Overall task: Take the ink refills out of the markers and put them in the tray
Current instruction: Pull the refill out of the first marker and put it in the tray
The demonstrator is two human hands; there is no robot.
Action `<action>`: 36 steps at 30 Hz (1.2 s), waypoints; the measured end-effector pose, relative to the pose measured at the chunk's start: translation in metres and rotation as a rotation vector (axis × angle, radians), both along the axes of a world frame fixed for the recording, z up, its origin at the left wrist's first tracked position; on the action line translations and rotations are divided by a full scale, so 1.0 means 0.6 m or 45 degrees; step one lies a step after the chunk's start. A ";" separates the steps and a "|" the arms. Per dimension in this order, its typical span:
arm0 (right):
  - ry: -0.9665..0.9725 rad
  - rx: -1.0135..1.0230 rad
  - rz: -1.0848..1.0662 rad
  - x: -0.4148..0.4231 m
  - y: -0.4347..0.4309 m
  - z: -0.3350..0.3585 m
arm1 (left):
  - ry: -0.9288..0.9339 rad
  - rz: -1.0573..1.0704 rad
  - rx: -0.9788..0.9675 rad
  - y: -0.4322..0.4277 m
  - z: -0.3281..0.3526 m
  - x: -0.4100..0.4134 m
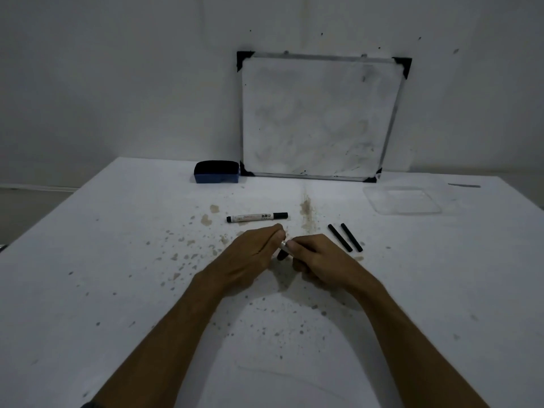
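My left hand (255, 251) and my right hand (318, 256) meet at the middle of the table, both gripping one small marker (283, 245) between the fingertips; only a short white stretch and a dark end below show. A second marker (257, 217), white with a black cap, lies flat just beyond my hands. Two black ink refills (345, 237) lie side by side on the table to the right of my right hand. The clear plastic tray (402, 199) sits at the far right with nothing visible in it.
A whiteboard (319, 116) leans on the wall at the back. A blue and black eraser (216, 171) sits to its left. The white table (117, 260) is speckled with stains, and its left edge runs diagonally.
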State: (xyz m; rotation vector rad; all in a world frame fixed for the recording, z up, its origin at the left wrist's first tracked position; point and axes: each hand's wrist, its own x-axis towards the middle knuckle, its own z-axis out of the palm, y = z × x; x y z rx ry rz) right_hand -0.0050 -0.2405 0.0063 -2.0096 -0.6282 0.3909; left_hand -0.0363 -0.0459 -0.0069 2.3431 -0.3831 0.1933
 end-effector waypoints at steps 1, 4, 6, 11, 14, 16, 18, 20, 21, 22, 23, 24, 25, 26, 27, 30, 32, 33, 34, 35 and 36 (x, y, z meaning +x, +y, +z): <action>-0.029 0.007 0.000 0.000 0.000 -0.002 | -0.015 0.016 0.029 0.001 0.000 0.003; -0.240 -0.090 -0.055 0.003 0.003 -0.006 | -0.013 0.097 0.053 0.000 -0.003 0.006; -0.382 -0.163 -0.146 0.005 0.004 -0.005 | 0.028 0.210 -0.064 0.003 -0.006 0.007; -0.340 -0.070 -0.299 0.014 -0.026 -0.002 | -0.074 0.314 0.036 0.046 -0.020 0.014; -0.379 -0.100 -0.337 0.017 -0.024 -0.009 | -0.172 0.268 0.266 0.045 -0.034 0.026; -0.416 -0.103 -0.339 0.012 -0.016 -0.009 | -0.188 0.272 0.329 0.039 -0.040 0.035; -0.423 -0.046 -0.368 0.008 -0.008 -0.008 | -0.175 0.297 0.350 0.036 -0.040 0.036; -0.411 -0.003 -0.420 0.004 -0.002 -0.006 | -0.178 0.314 0.263 0.032 -0.031 0.028; -0.413 -0.002 -0.433 0.004 0.000 -0.007 | -0.168 0.305 0.127 0.027 -0.023 0.020; -0.426 0.003 -0.429 0.003 0.000 -0.008 | -0.130 0.289 -0.065 0.019 -0.014 0.012; -0.442 0.015 -0.408 0.003 0.000 -0.008 | -0.065 0.270 -0.252 0.009 -0.004 0.005; -0.455 0.038 -0.374 0.002 0.000 -0.007 | -0.004 0.255 -0.392 -0.002 0.002 0.000; -0.460 0.060 -0.342 0.002 0.001 -0.006 | 0.025 0.250 -0.464 -0.012 0.004 -0.001; -0.450 0.081 -0.326 0.001 0.002 -0.006 | 0.032 0.249 -0.500 -0.019 0.002 0.001; -0.427 0.099 -0.335 0.002 0.004 -0.006 | 0.041 0.245 -0.541 -0.024 0.000 0.003; -0.323 0.150 -0.505 0.004 -0.001 -0.003 | 0.070 0.314 -0.727 -0.026 0.001 0.010; -0.185 0.293 -0.621 0.006 -0.011 0.004 | 0.068 0.414 -0.838 -0.020 0.006 0.013; -0.052 0.454 -0.654 0.008 -0.015 0.007 | 0.079 0.449 -0.899 -0.018 0.009 0.013; 0.117 0.641 -0.667 0.008 -0.016 0.012 | 0.101 0.466 -0.964 -0.018 0.011 0.013; 0.278 0.794 -0.662 0.008 -0.015 0.015 | 0.120 0.462 -1.021 -0.019 0.011 0.012; 0.403 0.896 -0.640 0.007 -0.012 0.016 | 0.140 0.445 -1.052 -0.021 0.010 0.011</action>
